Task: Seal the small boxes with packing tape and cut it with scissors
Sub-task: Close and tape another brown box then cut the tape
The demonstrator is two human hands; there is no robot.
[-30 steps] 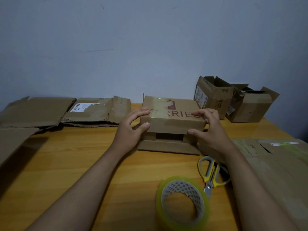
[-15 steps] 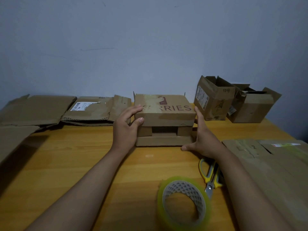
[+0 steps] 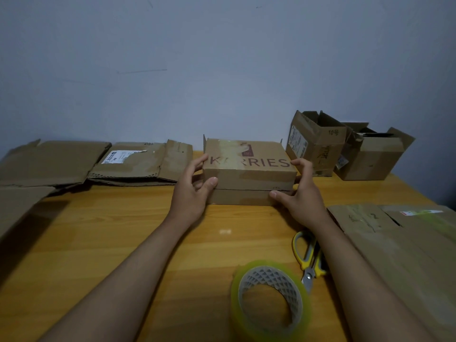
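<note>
My left hand [image 3: 191, 193] and right hand [image 3: 302, 195] clasp the flat brown cardboard box printed "KARRIES" [image 3: 248, 169] from either side, fingers curled over its top edges, thumbs pressed on the front where the lid meets the base. The box sits on the orange wooden table [image 3: 123, 243]. Nearer me than my right fingers lie the yellow-handled scissors [image 3: 307, 257], and just beside them the roll of clear yellowish packing tape [image 3: 270, 298]. Two open brown cartons [image 3: 318, 144] stand beyond my right fingers.
</note>
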